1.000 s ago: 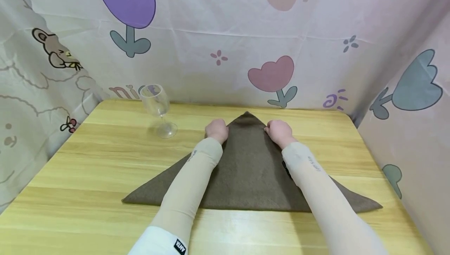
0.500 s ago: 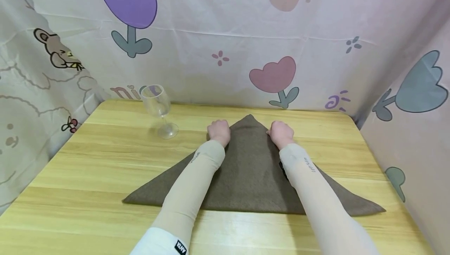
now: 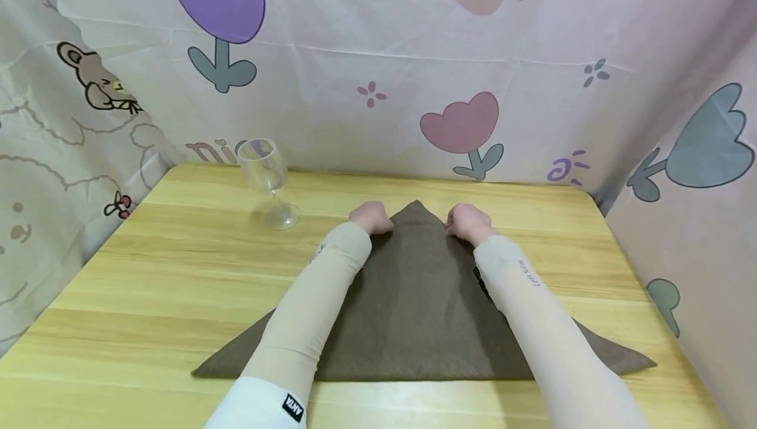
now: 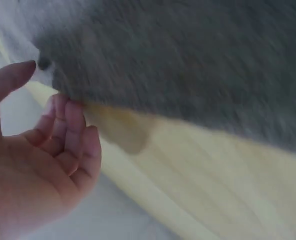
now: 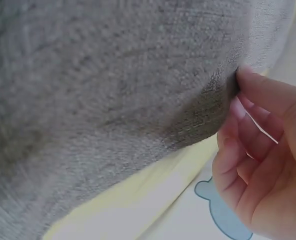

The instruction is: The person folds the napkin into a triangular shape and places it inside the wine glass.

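A brown-grey cloth (image 3: 414, 297) lies on the table as a wide triangle, its long side nearest me and its peak pointing away. Near the peak, my left hand (image 3: 371, 217) pinches the left slanting edge. In the left wrist view its thumb (image 4: 18, 76) rests on the fabric, with the other fingertips at the edge. Opposite it, my right hand (image 3: 468, 223) grips the right slanting edge. The right wrist view shows the thumb (image 5: 268, 92) on top and the curled fingers at the edge, the fabric bunching there.
A clear stemmed glass (image 3: 267, 173) stands upright at the back left of the wooden table (image 3: 148, 271), left of my left hand. A patterned curtain (image 3: 331, 74) hangs right behind the table and along both sides.
The cloth has slid toward me; its long side and peak both sit nearer. My left hand has turned inward at the cloth's edge, while the right stays at its edge. The glass stays put.
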Action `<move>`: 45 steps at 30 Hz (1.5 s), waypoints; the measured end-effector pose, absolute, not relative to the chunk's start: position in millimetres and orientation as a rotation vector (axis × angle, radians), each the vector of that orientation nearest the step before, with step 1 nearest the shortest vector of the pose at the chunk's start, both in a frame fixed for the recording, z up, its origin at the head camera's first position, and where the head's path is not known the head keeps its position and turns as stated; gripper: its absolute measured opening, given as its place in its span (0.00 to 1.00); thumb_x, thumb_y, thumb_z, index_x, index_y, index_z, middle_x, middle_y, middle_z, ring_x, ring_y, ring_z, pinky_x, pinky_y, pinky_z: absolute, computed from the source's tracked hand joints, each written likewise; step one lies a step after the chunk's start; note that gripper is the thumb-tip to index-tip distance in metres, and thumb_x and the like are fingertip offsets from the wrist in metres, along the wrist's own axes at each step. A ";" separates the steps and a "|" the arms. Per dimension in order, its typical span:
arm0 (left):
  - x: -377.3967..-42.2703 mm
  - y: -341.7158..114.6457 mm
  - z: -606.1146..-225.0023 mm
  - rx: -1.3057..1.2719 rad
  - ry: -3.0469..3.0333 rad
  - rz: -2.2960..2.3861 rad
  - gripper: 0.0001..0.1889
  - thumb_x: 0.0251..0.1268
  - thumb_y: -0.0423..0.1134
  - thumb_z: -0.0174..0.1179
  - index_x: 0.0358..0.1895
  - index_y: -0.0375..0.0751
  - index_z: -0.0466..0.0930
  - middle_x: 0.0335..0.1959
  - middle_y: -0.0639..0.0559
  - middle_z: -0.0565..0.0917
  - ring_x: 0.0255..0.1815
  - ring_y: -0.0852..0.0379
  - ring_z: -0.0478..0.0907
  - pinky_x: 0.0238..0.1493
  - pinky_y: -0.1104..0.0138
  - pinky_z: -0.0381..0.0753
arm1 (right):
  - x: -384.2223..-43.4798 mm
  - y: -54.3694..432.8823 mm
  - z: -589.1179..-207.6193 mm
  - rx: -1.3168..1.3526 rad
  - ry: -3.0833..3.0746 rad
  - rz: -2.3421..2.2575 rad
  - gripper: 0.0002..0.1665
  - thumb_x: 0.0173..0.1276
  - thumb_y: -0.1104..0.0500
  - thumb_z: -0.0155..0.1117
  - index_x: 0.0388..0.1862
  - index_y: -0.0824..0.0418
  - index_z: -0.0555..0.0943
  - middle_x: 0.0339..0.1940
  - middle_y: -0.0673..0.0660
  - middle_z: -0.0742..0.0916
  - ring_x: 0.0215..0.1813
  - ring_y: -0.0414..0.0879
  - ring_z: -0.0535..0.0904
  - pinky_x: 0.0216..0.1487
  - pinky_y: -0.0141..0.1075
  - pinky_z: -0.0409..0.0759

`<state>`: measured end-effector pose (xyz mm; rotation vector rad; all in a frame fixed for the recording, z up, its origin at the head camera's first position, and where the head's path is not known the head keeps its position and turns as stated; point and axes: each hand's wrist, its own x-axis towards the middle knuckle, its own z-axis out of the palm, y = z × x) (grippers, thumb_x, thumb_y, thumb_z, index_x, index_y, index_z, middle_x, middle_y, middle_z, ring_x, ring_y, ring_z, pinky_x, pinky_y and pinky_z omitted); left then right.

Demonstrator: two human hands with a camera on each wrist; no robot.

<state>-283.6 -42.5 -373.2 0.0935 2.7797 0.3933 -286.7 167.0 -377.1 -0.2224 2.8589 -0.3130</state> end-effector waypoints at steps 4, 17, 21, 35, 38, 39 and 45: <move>-281.6 -39.1 -376.7 0.105 2.811 0.428 0.20 0.63 0.43 0.54 0.14 0.47 0.61 0.22 0.52 0.71 0.26 0.56 0.69 0.31 0.63 0.72 | -285.3 162.7 -376.6 -0.263 2.835 -0.284 0.11 0.57 0.61 0.63 0.17 0.57 0.75 0.21 0.51 0.78 0.26 0.46 0.72 0.25 0.37 0.67; -286.5 -36.0 -392.8 0.090 2.864 0.482 0.18 0.68 0.46 0.53 0.18 0.49 0.66 0.21 0.56 0.72 0.25 0.59 0.69 0.32 0.65 0.70 | -292.5 150.1 -382.5 -0.383 2.798 -0.455 0.21 0.66 0.57 0.58 0.51 0.72 0.76 0.49 0.67 0.82 0.49 0.57 0.78 0.52 0.46 0.75; -288.2 -34.4 -394.8 0.115 2.860 0.473 0.22 0.68 0.47 0.53 0.14 0.49 0.63 0.17 0.56 0.68 0.22 0.59 0.67 0.28 0.66 0.68 | -295.0 149.1 -387.9 -0.401 2.804 -0.506 0.19 0.67 0.59 0.58 0.50 0.72 0.76 0.48 0.67 0.82 0.46 0.56 0.78 0.51 0.45 0.75; -290.6 -31.2 -393.7 0.183 2.889 0.663 0.12 0.69 0.44 0.53 0.49 0.45 0.77 0.46 0.50 0.83 0.46 0.53 0.79 0.48 0.59 0.76 | -300.6 146.6 -389.8 -0.360 2.926 -0.659 0.09 0.65 0.56 0.62 0.34 0.62 0.78 0.31 0.56 0.81 0.35 0.49 0.75 0.39 0.40 0.72; -290.8 -31.6 -391.9 0.172 2.874 0.727 0.15 0.68 0.43 0.53 0.55 0.43 0.74 0.49 0.49 0.82 0.49 0.53 0.79 0.50 0.60 0.76 | -301.7 147.0 -389.5 -0.369 2.928 -0.658 0.09 0.66 0.57 0.61 0.31 0.62 0.77 0.29 0.55 0.80 0.34 0.48 0.74 0.38 0.39 0.70; -290.6 -31.7 -390.9 0.180 2.867 0.738 0.17 0.69 0.42 0.53 0.57 0.43 0.72 0.51 0.48 0.81 0.51 0.52 0.79 0.51 0.60 0.76 | -302.0 147.3 -389.6 -0.370 2.928 -0.656 0.09 0.66 0.57 0.61 0.31 0.62 0.77 0.29 0.55 0.79 0.33 0.48 0.74 0.38 0.38 0.70; -290.5 -32.5 -389.0 0.259 2.819 0.805 0.14 0.71 0.37 0.49 0.54 0.39 0.77 0.52 0.45 0.81 0.53 0.50 0.77 0.56 0.61 0.73 | -301.8 149.2 -389.1 -0.417 2.913 -0.785 0.06 0.65 0.61 0.61 0.38 0.63 0.77 0.31 0.57 0.80 0.34 0.50 0.75 0.39 0.40 0.71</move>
